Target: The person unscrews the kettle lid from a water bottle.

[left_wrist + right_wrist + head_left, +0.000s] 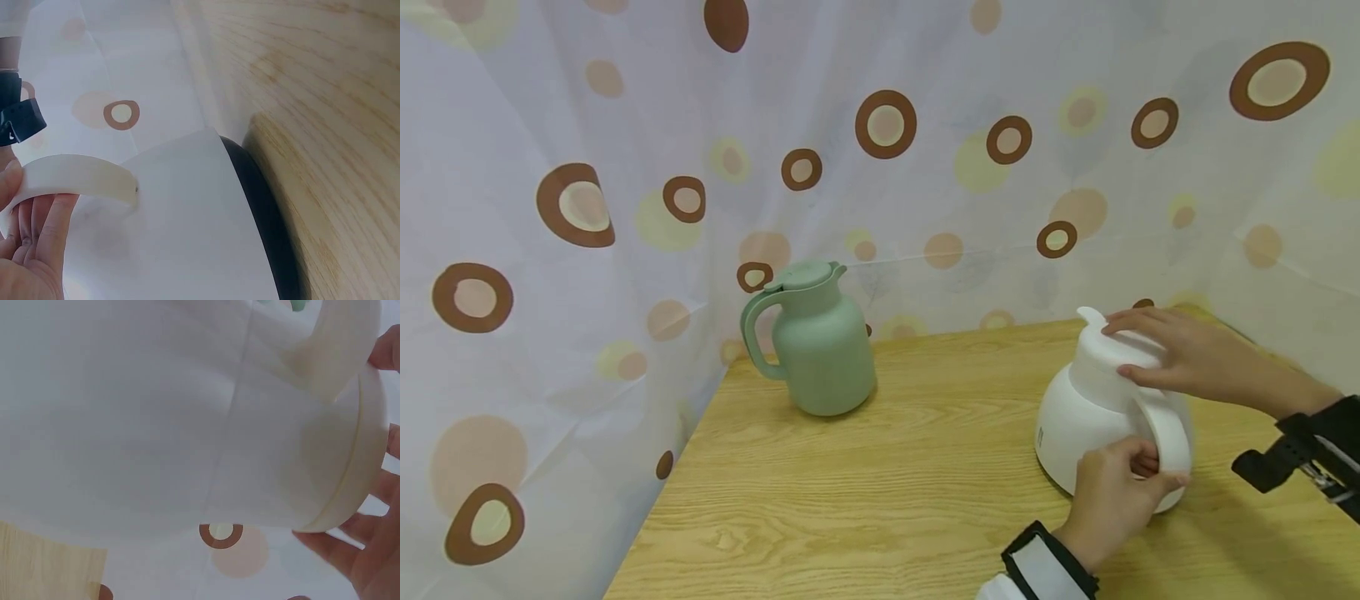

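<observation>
A white thermal jug (1075, 425) stands on the wooden table at the right, its spout facing away to the left. Low on its handle (1174, 442) is my left hand (1112, 492), fingers curled through the loop and thumb on the outer side. From the right, my right hand (1183, 350) grips the lid (1116, 350), thumb on the near side and fingers over the top. In the right wrist view its fingers reach around the lid's edge (356, 475). The left wrist view shows the jug's dark base (253, 200) at the tabletop.
A green thermal jug (823, 358) stands at the back left of the table (820, 500), its handle to the left. Behind and to the left hangs a white curtain (625, 333) printed with brown rings and pale dots.
</observation>
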Available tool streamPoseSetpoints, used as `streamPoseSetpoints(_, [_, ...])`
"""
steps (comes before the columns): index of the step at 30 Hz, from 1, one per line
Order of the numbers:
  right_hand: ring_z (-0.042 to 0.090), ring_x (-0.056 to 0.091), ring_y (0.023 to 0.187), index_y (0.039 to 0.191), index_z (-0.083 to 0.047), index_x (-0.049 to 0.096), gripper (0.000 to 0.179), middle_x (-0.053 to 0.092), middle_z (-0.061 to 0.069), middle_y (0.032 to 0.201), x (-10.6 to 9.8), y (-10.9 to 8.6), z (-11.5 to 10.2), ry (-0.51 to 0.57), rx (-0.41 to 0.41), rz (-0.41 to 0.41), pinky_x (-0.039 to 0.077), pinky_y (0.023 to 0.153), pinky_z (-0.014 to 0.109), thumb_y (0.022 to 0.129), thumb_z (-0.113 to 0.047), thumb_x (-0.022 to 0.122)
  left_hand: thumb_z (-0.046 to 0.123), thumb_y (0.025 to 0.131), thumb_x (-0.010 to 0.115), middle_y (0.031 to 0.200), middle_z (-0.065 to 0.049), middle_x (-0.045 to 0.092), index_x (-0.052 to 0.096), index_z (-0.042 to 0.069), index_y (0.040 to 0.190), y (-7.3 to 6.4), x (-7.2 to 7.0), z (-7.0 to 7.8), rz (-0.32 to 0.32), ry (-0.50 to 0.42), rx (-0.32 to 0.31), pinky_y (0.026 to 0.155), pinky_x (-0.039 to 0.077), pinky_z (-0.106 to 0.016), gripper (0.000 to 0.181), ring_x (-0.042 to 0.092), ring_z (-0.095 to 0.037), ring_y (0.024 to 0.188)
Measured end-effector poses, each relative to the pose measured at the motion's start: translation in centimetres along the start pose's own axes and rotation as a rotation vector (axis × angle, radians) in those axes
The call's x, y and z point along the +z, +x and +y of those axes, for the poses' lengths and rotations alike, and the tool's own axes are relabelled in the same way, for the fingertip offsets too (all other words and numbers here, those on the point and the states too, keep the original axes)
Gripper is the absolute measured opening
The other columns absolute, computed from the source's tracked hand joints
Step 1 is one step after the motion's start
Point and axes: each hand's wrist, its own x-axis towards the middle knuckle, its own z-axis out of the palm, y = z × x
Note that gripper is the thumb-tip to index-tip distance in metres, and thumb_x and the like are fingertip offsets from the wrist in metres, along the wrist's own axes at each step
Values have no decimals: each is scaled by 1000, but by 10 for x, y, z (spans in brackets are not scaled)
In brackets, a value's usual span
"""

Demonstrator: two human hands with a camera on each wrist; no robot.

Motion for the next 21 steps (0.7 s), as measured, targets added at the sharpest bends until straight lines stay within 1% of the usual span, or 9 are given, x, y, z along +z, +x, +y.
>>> streamPoseSetpoints(2, [36, 54, 93, 110, -11, 59, 47, 55, 15, 114, 0, 1, -4, -35, 5, 27, 46, 62, 46, 69, -22, 80, 24, 75, 77, 72, 12, 64, 68, 12, 80, 0, 0, 0, -2, -4, -10, 58, 37, -1, 16, 48, 18, 65])
streamPoseSetpoints(6, [35, 57, 81, 107, -6, 61, 51, 57, 15, 106, 1, 4, -15, -138, 11, 109, 46, 54, 42, 67, -30, 80, 24, 75, 77, 72, 12, 64, 68, 13, 80, 1, -2, 0, -5, -6, -20, 58, 36, -1, 15, 47, 18, 64])
streamPoseSetpoints(8, [34, 58, 76, 106, -5, 61, 51, 59, 16, 102, 2, 4, -18, -192, -7, 142, 46, 52, 41, 68, -36, 79, 24, 75, 76, 72, 13, 64, 68, 13, 80, 1, -2, 1, -9, -6, -16, 58, 36, -1, 15, 47, 19, 65])
streamPoseSetpoints(10, [32, 57, 72, 104, -7, 62, 50, 60, 14, 99, 2, 4, -19, -223, -28, 151, 44, 50, 40, 71, -42, 75, 24, 76, 76, 72, 13, 63, 67, 12, 80, 1, -2, 1, -12, -9, -12, 58, 37, -1, 15, 46, 19, 65])
streamPoseSetpoints(12, [33, 58, 74, 103, -7, 62, 50, 61, 15, 98, 2, 3, -19, -248, -48, 152, 45, 51, 41, 74, -47, 71, 24, 77, 75, 73, 12, 64, 67, 12, 80, 1, -3, 1, -14, -12, -6, 58, 37, -1, 15, 46, 19, 65])
streamPoseSetpoints(16, [37, 58, 79, 104, -7, 61, 50, 60, 16, 100, 3, 1, -14, -241, -66, 136, 46, 54, 44, 76, -49, 68, 23, 76, 76, 73, 12, 64, 67, 12, 80, 1, -2, 0, -7, -5, 7, 59, 37, -1, 15, 48, 18, 65])
streamPoseSetpoints(18, [38, 57, 82, 105, -8, 61, 47, 60, 17, 102, 2, 1, -14, -212, -29, 102, 47, 55, 45, 75, -44, 71, 23, 76, 76, 73, 11, 64, 67, 12, 79, 1, -2, 0, -4, -4, 7, 58, 37, -1, 15, 48, 18, 65])
streamPoseSetpoints(21, [37, 57, 83, 107, -11, 60, 44, 59, 17, 104, 0, 1, -14, -169, 26, 44, 46, 54, 43, 74, -37, 74, 23, 75, 77, 72, 12, 64, 67, 12, 79, 0, -1, 1, -4, -10, -3, 58, 37, -1, 15, 47, 18, 65])
